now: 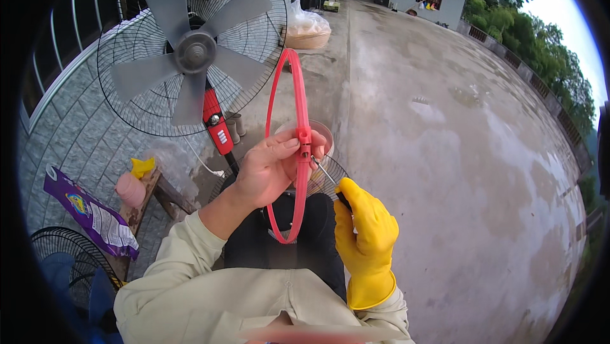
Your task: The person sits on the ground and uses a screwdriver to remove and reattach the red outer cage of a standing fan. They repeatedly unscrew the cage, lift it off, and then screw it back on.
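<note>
My bare left hand (270,163) pinches a red plastic fan-guard ring (300,106) at its clasp, holding it upright in front of me. In a yellow rubber glove, my right hand (365,236) grips a screwdriver (326,171) with a dark handle. The screwdriver's metal shaft points up and left, its tip at or very near the clasp; contact is hard to make out. Beyond the ring on the left stands a fan (196,52) with grey blades before a black wire guard, on a red neck (216,121).
At lower left, a purple packet (92,210) and a pink roll (131,189) lie by a wooden bench (143,207). Another fan (70,255) is at the left edge. Behind the ring are a pale bucket (323,131) and a wire grille (337,166). A basket (307,38) stands farther off.
</note>
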The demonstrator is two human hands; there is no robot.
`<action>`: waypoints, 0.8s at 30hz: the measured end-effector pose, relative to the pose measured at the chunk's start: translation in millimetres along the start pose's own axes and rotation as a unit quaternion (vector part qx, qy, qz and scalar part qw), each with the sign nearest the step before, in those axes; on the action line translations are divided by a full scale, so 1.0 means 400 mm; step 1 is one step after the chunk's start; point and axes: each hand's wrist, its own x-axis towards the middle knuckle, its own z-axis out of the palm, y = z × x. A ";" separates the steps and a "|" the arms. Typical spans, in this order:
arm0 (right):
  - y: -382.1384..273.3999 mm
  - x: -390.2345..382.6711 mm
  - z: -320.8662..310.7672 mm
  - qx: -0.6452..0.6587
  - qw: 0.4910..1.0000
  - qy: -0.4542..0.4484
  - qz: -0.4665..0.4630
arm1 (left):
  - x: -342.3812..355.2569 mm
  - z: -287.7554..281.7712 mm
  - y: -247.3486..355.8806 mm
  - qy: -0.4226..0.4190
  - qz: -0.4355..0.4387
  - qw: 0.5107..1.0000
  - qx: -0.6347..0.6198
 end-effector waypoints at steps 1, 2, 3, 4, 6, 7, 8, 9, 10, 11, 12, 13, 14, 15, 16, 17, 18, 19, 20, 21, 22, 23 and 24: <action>0.005 0.003 -0.009 -0.007 1.000 0.002 -0.006 | -0.001 0.009 0.008 -0.007 -0.003 1.000 0.026; 0.012 0.006 -0.020 -0.013 1.000 0.004 -0.013 | -0.006 0.005 0.023 -0.047 -0.036 0.997 0.042; 0.015 0.012 -0.035 -0.014 1.000 0.006 -0.020 | -0.020 -0.003 0.051 -0.084 -0.069 0.992 0.061; 0.016 0.018 -0.047 -0.027 0.999 -0.016 -0.029 | -0.035 -0.014 0.075 -0.118 -0.100 0.985 0.078; 0.019 0.033 -0.072 -0.051 0.996 -0.057 -0.049 | -0.060 -0.013 0.102 -0.101 -0.110 0.975 0.164; 0.028 0.037 -0.077 -0.079 0.990 -0.071 -0.088 | -0.074 -0.007 0.112 -0.089 -0.105 0.966 0.218; 0.032 0.036 -0.081 -0.108 0.984 -0.082 -0.117 | -0.087 -0.004 0.119 -0.076 -0.100 0.954 0.271; 0.035 0.033 -0.083 -0.135 0.976 -0.090 -0.146 | -0.109 -0.005 0.126 -0.048 -0.118 0.945 0.300; 0.036 0.032 -0.085 -0.164 0.966 -0.099 -0.174 | -0.123 -0.003 0.134 -0.071 -0.072 0.906 0.411; 0.033 0.036 -0.090 -0.173 0.959 -0.125 -0.187 | -0.134 0.000 0.142 -0.094 -0.026 0.852 0.515; 0.030 0.035 -0.090 -0.174 0.955 -0.139 -0.195 | -0.146 0.003 0.145 -0.120 0.018 0.786 0.606; 0.027 0.034 -0.089 -0.174 0.951 -0.153 -0.203 | -0.154 0.011 0.148 -0.118 0.038 0.768 0.629; 0.022 0.033 -0.091 -0.175 0.947 -0.167 -0.210 | -0.163 0.015 0.148 -0.101 0.053 0.765 0.634; -0.003 0.036 -0.095 -0.175 0.951 -0.184 -0.179 | -0.173 0.017 0.148 -0.084 0.069 0.761 0.639; -0.014 0.036 -0.096 -0.171 0.949 -0.191 -0.182 | -0.183 0.016 0.144 -0.068 0.085 0.757 0.644; -0.021 0.037 -0.096 -0.168 0.948 -0.199 -0.184 | -0.192 0.013 0.138 -0.057 0.094 0.763 0.638; -0.027 0.043 -0.092 -0.162 0.948 -0.200 -0.188 | -0.201 0.012 0.137 -0.045 0.105 0.764 0.635; -0.030 0.048 -0.091 -0.147 0.950 -0.189 -0.201 | -0.208 0.011 0.137 -0.034 0.116 0.765 0.633; -0.031 0.055 -0.091 -0.140 0.946 -0.197 -0.217 | -0.214 0.009 0.140 -0.023 0.127 0.766 0.630; -0.031 0.065 -0.091 -0.135 0.941 -0.203 -0.235 | -0.214 0.007 0.146 -0.032 0.131 0.764 0.630; -0.034 0.074 -0.088 -0.133 0.938 -0.201 -0.251 | -0.215 0.005 0.152 -0.041 0.135 0.763 0.630; -0.037 0.082 -0.085 -0.131 0.934 -0.199 -0.265 | -0.215 0.003 0.159 -0.049 0.139 0.762 0.630; -0.043 0.090 -0.081 -0.133 0.932 -0.192 -0.277 | -0.216 0.001 0.162 -0.053 0.137 0.763 0.629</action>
